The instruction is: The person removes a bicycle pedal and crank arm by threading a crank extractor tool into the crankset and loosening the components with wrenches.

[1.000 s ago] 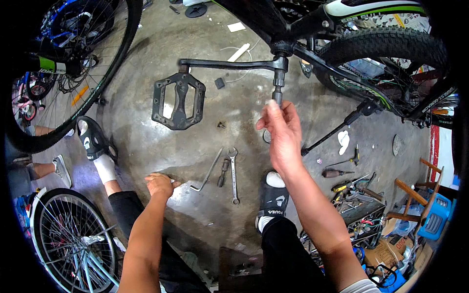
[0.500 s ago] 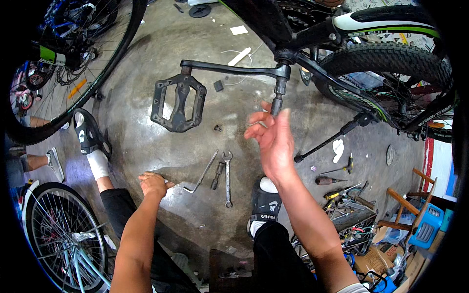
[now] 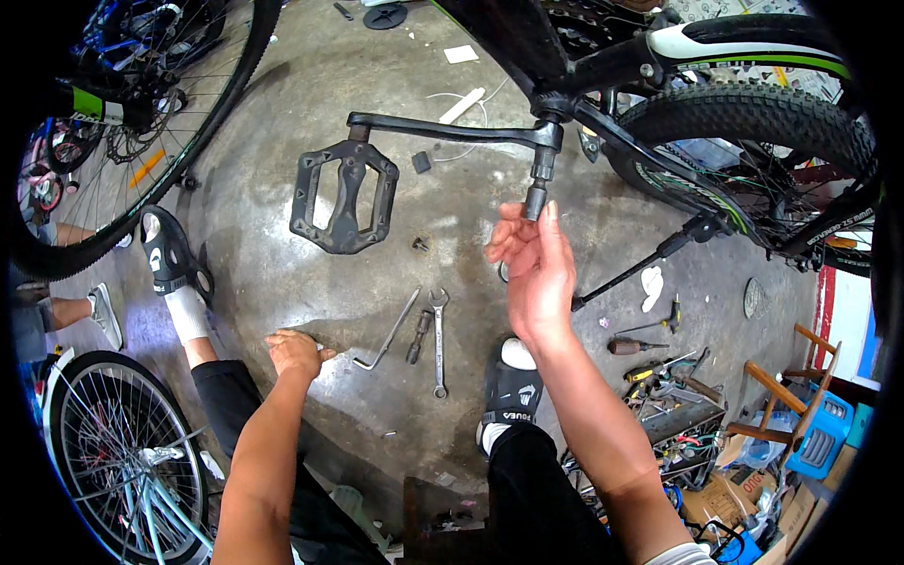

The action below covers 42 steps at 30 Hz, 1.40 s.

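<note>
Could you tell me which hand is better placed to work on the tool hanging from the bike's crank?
The right hand: open, fingertips beside the crank tool. The left hand rests on the floor, nearer the hex key.

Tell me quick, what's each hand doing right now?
Left hand: knuckles down on the concrete floor, holding nothing visible.
Right hand: open, empty, fingertips just below the socket tool on the crank arm.

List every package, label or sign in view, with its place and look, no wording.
Cardboard box: lower right among the clutter, brown with dark print.
Frame decal: on the bicycle frame at top right, a white and green band.
Paper scrap: on the floor at top centre, small white rectangle.
No screens.
</note>
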### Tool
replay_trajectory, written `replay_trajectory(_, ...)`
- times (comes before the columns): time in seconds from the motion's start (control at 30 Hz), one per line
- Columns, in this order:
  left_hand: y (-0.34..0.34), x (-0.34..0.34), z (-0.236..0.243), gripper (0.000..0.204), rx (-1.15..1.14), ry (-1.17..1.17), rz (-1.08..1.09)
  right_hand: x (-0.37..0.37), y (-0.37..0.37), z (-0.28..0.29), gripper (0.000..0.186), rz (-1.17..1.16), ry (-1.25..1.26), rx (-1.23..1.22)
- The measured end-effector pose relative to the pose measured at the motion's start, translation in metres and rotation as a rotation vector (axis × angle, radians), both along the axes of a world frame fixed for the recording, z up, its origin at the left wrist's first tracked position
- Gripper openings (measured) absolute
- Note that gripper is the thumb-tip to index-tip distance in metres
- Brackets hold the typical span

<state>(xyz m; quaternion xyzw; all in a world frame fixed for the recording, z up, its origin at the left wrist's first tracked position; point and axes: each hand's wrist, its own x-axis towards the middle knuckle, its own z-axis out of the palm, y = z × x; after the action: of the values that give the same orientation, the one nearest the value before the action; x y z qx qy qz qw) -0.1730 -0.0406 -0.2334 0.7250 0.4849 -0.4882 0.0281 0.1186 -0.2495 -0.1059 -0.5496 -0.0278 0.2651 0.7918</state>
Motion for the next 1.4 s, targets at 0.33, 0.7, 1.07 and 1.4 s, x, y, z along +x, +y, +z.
replay_trajectory(0.33,-0.001,0.004,0.004,0.13,0.013,0.003,0.004,0.001,0.0,-0.01,0.059,-0.039,0.048,0.05)
replay_trajectory(0.7,0.0,0.001,0.001,0.129,0.017,0.012,-0.01,0.002,-0.003,-0.006,0.057,0.04,0.123,0.13)
replay_trajectory(1.07,0.002,-0.001,-0.002,0.133,-0.016,-0.035,0.038,0.003,-0.001,-0.007,0.058,-0.046,0.197,0.198)
replay_trajectory(1.4,0.005,-0.007,-0.008,0.133,-0.004,-0.027,0.019,-0.001,0.004,-0.003,0.044,-0.03,0.173,0.2)
